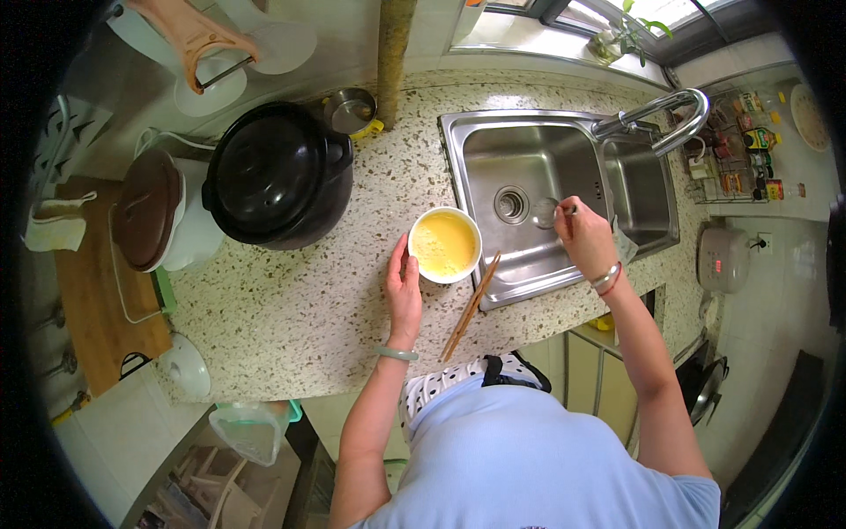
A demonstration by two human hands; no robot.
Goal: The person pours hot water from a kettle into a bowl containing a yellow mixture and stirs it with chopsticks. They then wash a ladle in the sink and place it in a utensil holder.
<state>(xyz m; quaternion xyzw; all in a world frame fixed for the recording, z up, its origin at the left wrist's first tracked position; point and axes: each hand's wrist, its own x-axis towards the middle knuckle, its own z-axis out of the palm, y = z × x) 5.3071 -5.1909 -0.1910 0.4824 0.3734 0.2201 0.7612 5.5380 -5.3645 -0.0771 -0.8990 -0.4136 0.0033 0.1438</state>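
A white bowl (449, 279) of yellow, foamy liquid (445, 242), which looks like beaten egg, stands on the speckled counter left of the sink. My left hand (404, 295) is closed against its left side, thumb and fingers on the wall. Over the sink basin, my right hand (585, 239) is closed in a pinch on the handle of a spoon (545, 212). The spoon's round bowl points left, close to the drain; whether it touches the basin I cannot tell. A pair of wooden chopsticks (471, 307) lies between the bowl and the counter's front edge.
A double steel sink (502, 289) with a curved faucet (683, 123) is at right. Left stand a black lidded pot (273, 176), a small metal pan (351, 110) and a white cooker with a brown lid (145, 210). Bottles fill a wall rack (745, 145).
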